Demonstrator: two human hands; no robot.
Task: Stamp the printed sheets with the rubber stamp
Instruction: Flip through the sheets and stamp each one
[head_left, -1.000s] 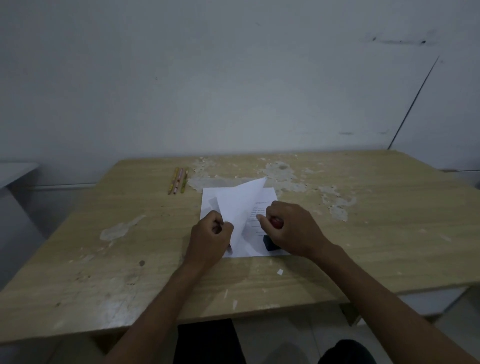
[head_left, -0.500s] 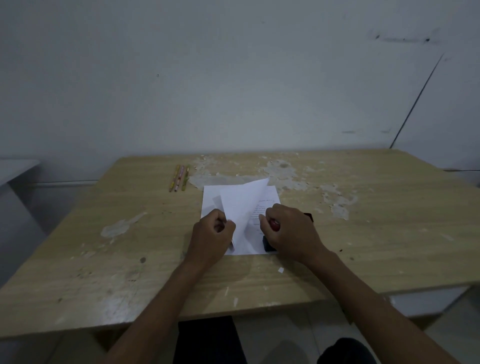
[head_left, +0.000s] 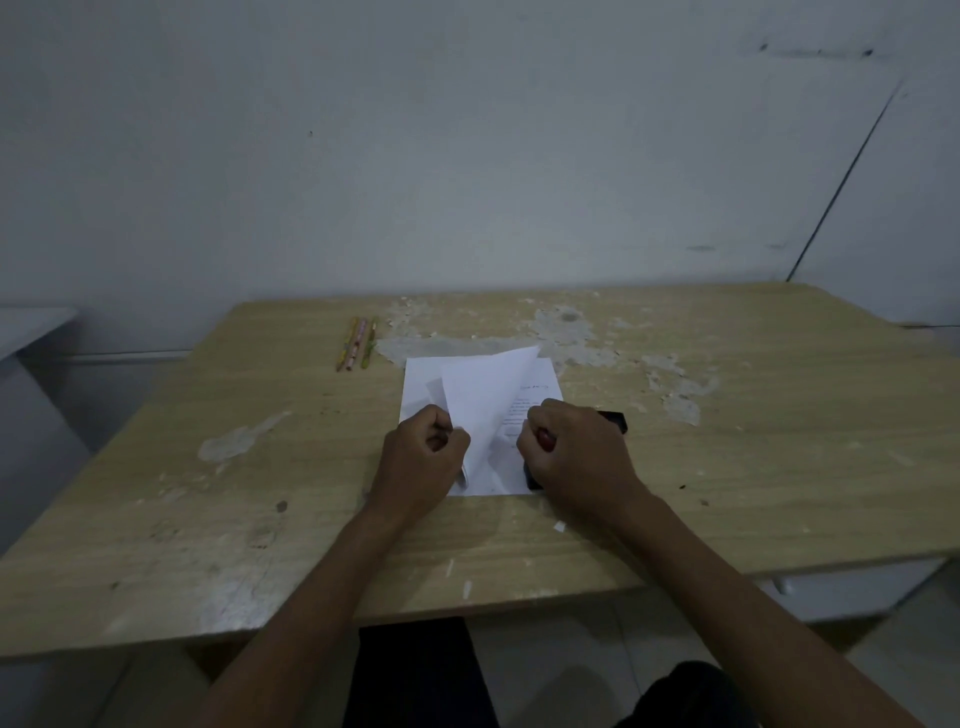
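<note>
the sheets (head_left: 480, 376) lay in a small pile near the middle of the desk (head_left: 779, 467). the left hand (head_left: 421, 457) was closed in a pinch on the near corner of the top sheet (head_left: 488, 400) and held it folded up and over, so its blank back faced up. under it the next sheet showed some small print on its right side.

the right hand (head_left: 576, 452) was wrapped tight round the stamp (head_left: 545, 440). only a bit of red handle showed between the fingers, and a dark bit at the bottom sat on the lower right part of the print sheet. i think it was being pressed down there, but the hand hid most of it.

a flat black thing (head_left: 613, 420) peeked out just behind the right hand. it might be the ink pad, but too little of it showed to tell.

paper is light and bendy and it creases fast, so a soft hold at a corner is best. the stamp looked hard and small, good to hold by its top.

three pencils (head_left: 357, 343) lay well apart at the back left. there were no boxes or cups.
</note>
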